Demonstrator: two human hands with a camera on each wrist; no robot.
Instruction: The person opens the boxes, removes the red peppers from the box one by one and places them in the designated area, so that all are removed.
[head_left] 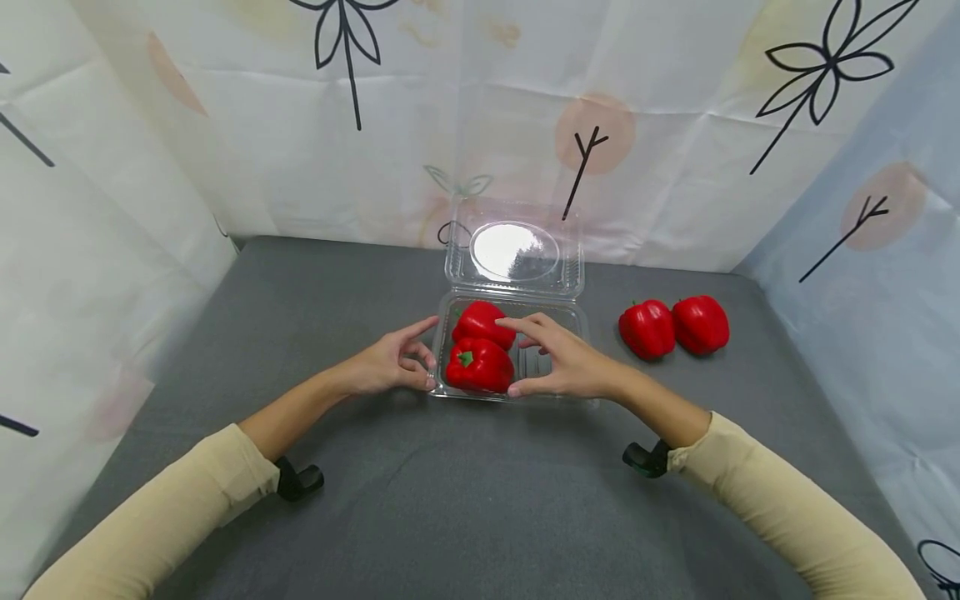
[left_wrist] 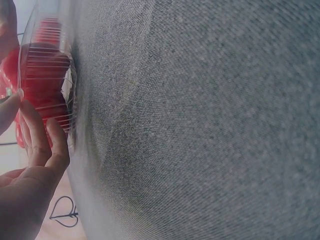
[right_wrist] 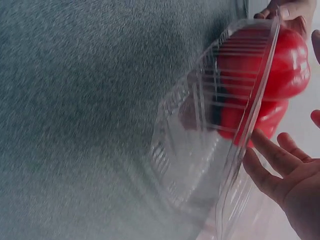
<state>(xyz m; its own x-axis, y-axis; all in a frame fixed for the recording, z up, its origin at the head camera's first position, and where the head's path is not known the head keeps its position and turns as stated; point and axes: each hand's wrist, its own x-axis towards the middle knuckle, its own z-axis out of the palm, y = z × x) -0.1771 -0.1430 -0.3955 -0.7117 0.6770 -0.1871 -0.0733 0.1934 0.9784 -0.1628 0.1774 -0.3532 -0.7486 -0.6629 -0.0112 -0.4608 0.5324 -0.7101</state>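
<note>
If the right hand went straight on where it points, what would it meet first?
Probably the rear red pepper in the clear container: the index fingertip overlaps it in the head view, though height is unclear.

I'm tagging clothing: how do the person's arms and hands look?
The left hand and right hand wear no gloves. The left sleeve and right sleeve are plain beige, stopping short of the hands. A black, curved piece shows at each sleeve's end.
</note>
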